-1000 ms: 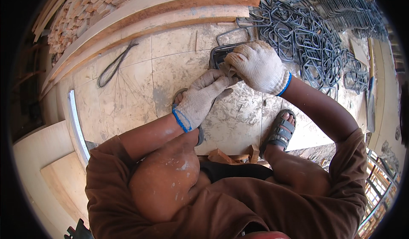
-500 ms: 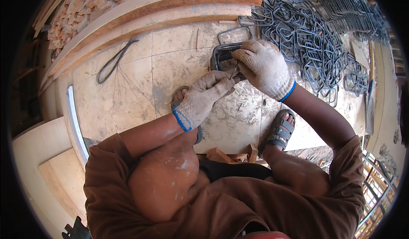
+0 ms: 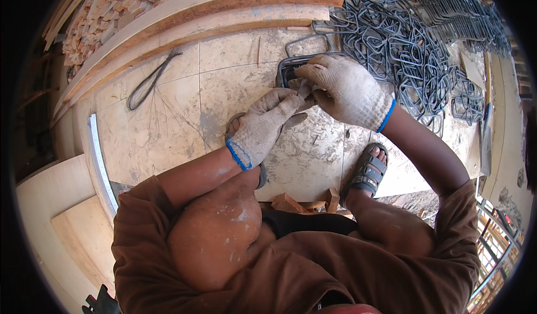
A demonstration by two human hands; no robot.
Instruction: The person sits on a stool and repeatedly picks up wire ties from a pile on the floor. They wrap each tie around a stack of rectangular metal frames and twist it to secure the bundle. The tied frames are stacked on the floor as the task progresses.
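Centre frame: left hand (image 3: 262, 128) pinching small grey piece (image 3: 305, 89); right hand (image 3: 352, 93) now parted wider, grip unclear, handling apparently ongoing.

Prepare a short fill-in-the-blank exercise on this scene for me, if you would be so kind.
The edging of the pale gloves on the left hand and right hand is ____.
The person's shirt is ____.
The wire loop lies to the ____ of the left hand.
The tangle of bent rods lies to the ____ of the wire loop.

Missing words: blue; brown; left; right.
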